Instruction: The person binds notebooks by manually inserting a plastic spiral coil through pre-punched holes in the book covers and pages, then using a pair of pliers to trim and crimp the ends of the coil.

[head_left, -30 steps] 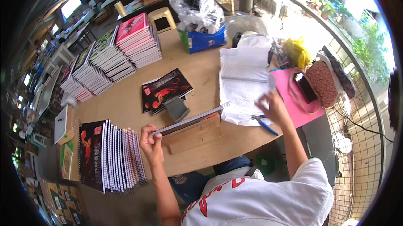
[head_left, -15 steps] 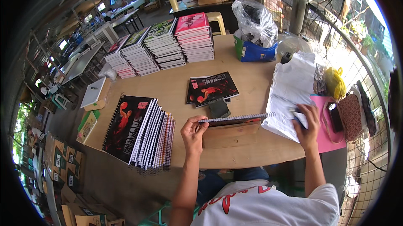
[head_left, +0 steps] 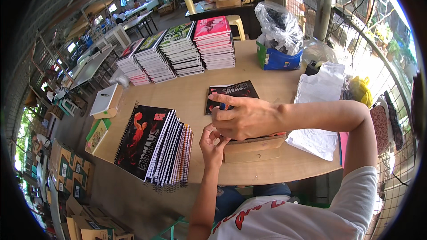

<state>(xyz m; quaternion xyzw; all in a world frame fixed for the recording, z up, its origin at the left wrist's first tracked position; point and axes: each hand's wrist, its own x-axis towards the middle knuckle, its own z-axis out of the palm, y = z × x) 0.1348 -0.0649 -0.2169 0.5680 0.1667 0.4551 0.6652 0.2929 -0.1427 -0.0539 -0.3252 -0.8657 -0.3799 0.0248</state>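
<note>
Two hands meet over the front edge of the wooden desk [head_left: 178, 93], just at the left end of a brown cardboard-backed pad [head_left: 255, 147] that lies flat there. The right hand [head_left: 242, 117] comes across from the right, forefinger stretched out to the left, its other fingers curled around something small and dark with a bit of blue showing; what that thing is cannot be told. The left hand [head_left: 212, 143] rises from below, its fingers [head_left: 209, 129] bent and pinching at the near-left corner of the pad, touching the underside of the right hand.

Left of the pad, a fanned stack of spiral notebooks [head_left: 155, 146] with a black and red cover on top lies near the desk's front edge. Just behind the pad, partly hidden by the right hand, lies a single black notebook [head_left: 238, 91]. Right of the pad sits a heap of white sheets [head_left: 318, 106]. Well behind the pad, along the far side of the desk, stand four tall piles of notebooks [head_left: 178, 55], and to their right a blue box topped with a clear plastic bag [head_left: 279, 39].
</note>
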